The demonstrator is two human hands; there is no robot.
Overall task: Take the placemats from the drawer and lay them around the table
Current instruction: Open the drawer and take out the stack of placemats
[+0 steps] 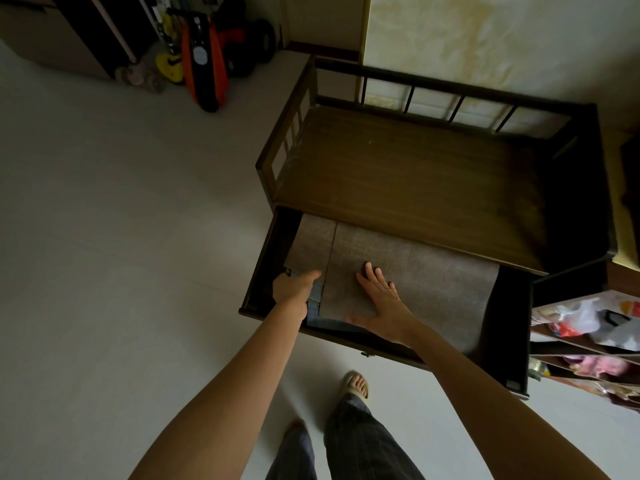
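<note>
The dark wooden bench (408,174) with railed back and sides has its wide pull-out drawer (263,271) drawn open beneath the seat. Inside lie grey-brown woven fabric placemats (415,271), at least 2 overlapping, all of them in the drawer and none lifted out; no table is in view, so I judge the task barely begun, with every mat left to carry and lay. The right hand (379,299) rests flat on the top mat, fingers spread wide, holding nothing. The left hand (294,285) reaches to the mats' left edge; its grip cannot be told.
</note>
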